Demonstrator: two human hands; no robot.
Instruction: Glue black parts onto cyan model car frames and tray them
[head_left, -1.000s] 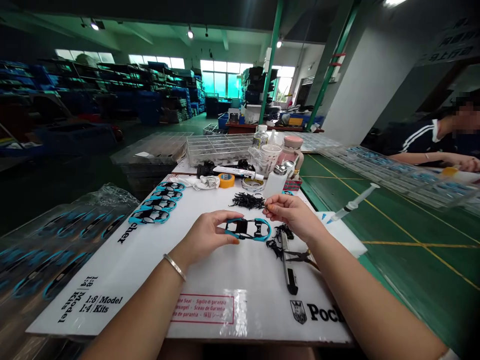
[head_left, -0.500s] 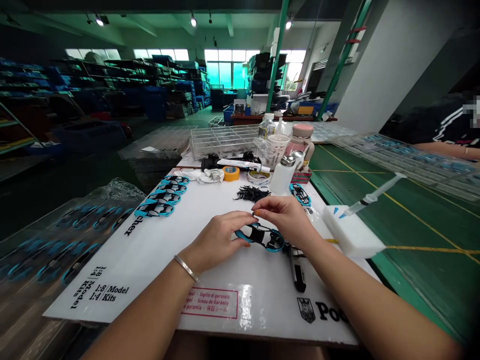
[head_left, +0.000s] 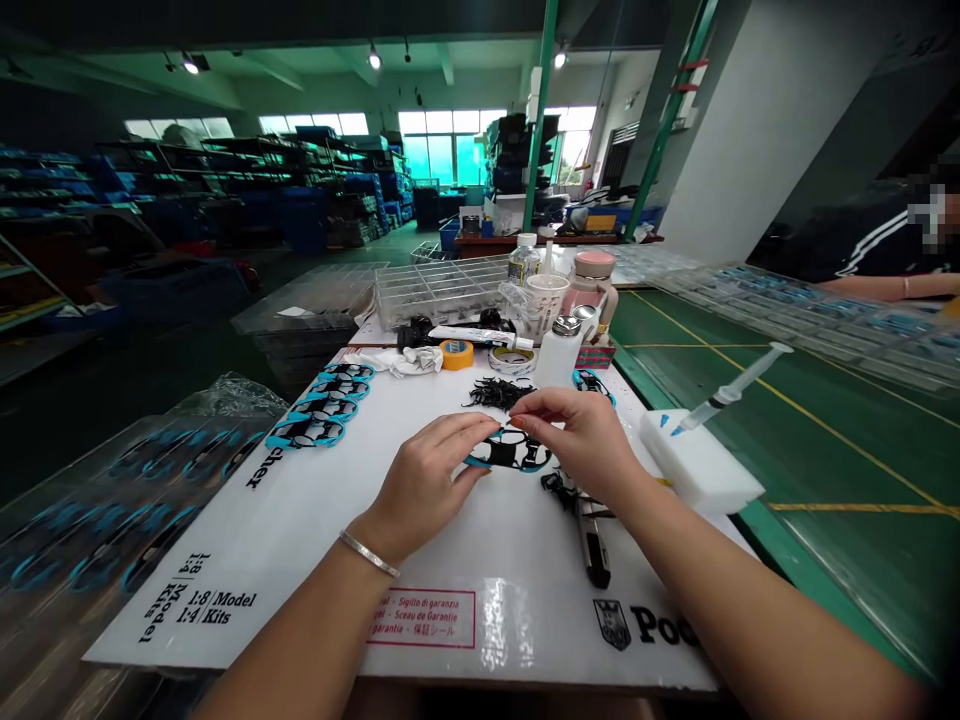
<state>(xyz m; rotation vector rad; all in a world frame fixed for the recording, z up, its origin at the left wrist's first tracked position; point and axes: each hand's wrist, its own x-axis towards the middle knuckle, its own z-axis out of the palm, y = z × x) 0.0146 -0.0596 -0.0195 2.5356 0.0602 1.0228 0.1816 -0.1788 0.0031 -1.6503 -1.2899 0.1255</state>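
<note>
My left hand (head_left: 424, 480), with a silver bangle at the wrist, is closed on the left end of a blue-and-black openwork model part (head_left: 511, 458), held just above the white board (head_left: 420, 550). My right hand (head_left: 589, 440) has thumb and forefinger pinched together at the part's upper edge. Whatever is between those fingertips is too small to name. A pile of thin black pieces (head_left: 499, 393) lies just beyond my hands. Below my right wrist rests a black-and-grey hand tool (head_left: 595, 550), with more small black pieces (head_left: 559, 488) near its upper end.
Several similar blue-and-black parts (head_left: 307, 430) line the left side. Behind stand a yellow tape roll (head_left: 457, 354), a white metal-topped bottle (head_left: 559, 352) and a clear divided box (head_left: 442, 290). At right, a syringe (head_left: 731, 390) leans on a white foam block (head_left: 697, 470). Another person's arm (head_left: 877, 288) shows far right.
The model part has turned more level and risen slightly, moving a little left. My right fingertips stay pinched close to its upper edge. The view has shifted slightly.
</note>
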